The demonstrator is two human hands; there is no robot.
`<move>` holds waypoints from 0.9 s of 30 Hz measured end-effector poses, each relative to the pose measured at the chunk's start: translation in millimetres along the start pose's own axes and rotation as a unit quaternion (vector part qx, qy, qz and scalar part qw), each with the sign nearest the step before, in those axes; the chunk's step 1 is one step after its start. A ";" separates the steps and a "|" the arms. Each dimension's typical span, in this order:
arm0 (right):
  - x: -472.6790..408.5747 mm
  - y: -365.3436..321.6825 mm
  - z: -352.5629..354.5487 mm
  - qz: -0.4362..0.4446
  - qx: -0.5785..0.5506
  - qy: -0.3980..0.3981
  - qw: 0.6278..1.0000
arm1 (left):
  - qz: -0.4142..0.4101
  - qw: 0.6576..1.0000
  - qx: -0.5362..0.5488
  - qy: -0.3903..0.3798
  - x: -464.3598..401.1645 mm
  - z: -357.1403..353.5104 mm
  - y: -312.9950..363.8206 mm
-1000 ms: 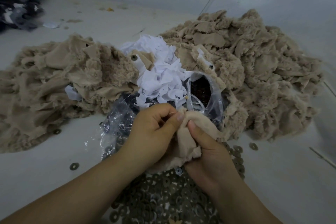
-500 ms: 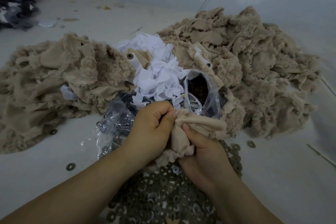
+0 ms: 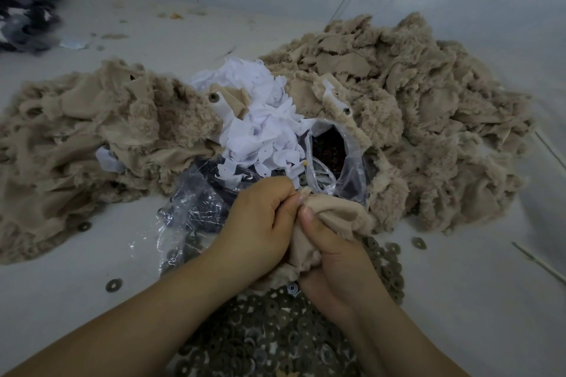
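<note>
Both my hands hold one small beige plush fabric piece over the table, near the front centre. My left hand is curled, its thumb and fingers pinching the piece's top edge. My right hand grips the bunched fabric from below, thumb pressed on its front. Under my wrists lies a heap of dark metal washers. What my left fingertips pinch besides the fabric is hidden.
Big piles of beige plush pieces lie at left and right. Between them sit white cut pieces, an open clear bag of dark parts and crumpled clear plastic. Stray washers dot the white table. Dark cloth lies far left.
The plush piece has been bunched tighter and my hands have closed together on its top edge; my right thumb has slid up next to my left thumb.
</note>
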State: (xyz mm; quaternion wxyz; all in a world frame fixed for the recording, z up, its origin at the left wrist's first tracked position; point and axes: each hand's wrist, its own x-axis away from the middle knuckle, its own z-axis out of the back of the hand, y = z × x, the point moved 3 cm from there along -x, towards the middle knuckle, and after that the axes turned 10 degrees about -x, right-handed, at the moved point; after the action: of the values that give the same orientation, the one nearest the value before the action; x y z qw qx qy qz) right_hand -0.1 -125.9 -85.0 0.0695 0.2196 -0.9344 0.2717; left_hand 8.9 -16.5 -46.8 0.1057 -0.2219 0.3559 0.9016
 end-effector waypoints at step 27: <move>-12.8 -57.2 6.7 0.250 0.359 0.181 0.881 | 0.204 0.957 0.198 -0.054 -10.8 8.6 -37.9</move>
State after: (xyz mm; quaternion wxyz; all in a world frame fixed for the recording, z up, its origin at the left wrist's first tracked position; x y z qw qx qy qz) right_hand 36.9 -168.0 -66.6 0.0835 -0.0644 -0.7680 0.6317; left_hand 28.8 16.5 -58.6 -0.0199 -0.0700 0.5590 0.8260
